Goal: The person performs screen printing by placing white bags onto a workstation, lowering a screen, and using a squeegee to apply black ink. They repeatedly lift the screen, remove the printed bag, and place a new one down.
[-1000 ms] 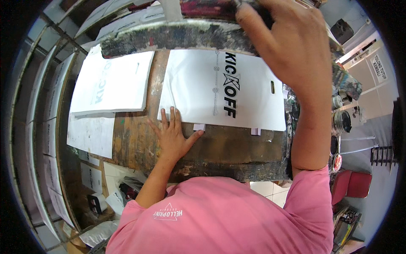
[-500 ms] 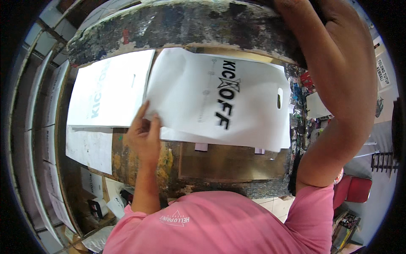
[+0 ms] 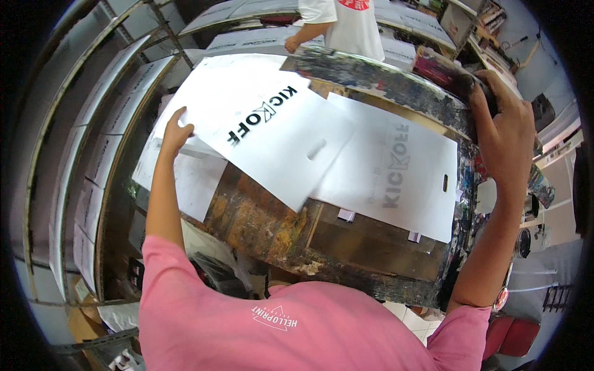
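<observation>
Though blurry, seemingly smooth white bag (image 3: 281, 151)

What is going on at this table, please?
The person's left hand holds a white printed bag near its left end, at a slant over the table; it partly overlaps another white bag lying there. The right hand is beside a paint-stained frame. Across the table, another person in a white shirt stands.

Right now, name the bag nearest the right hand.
The bag with faint grey lettering; the bag overlapping it, by the left hand, shows bold black lettering.
</observation>
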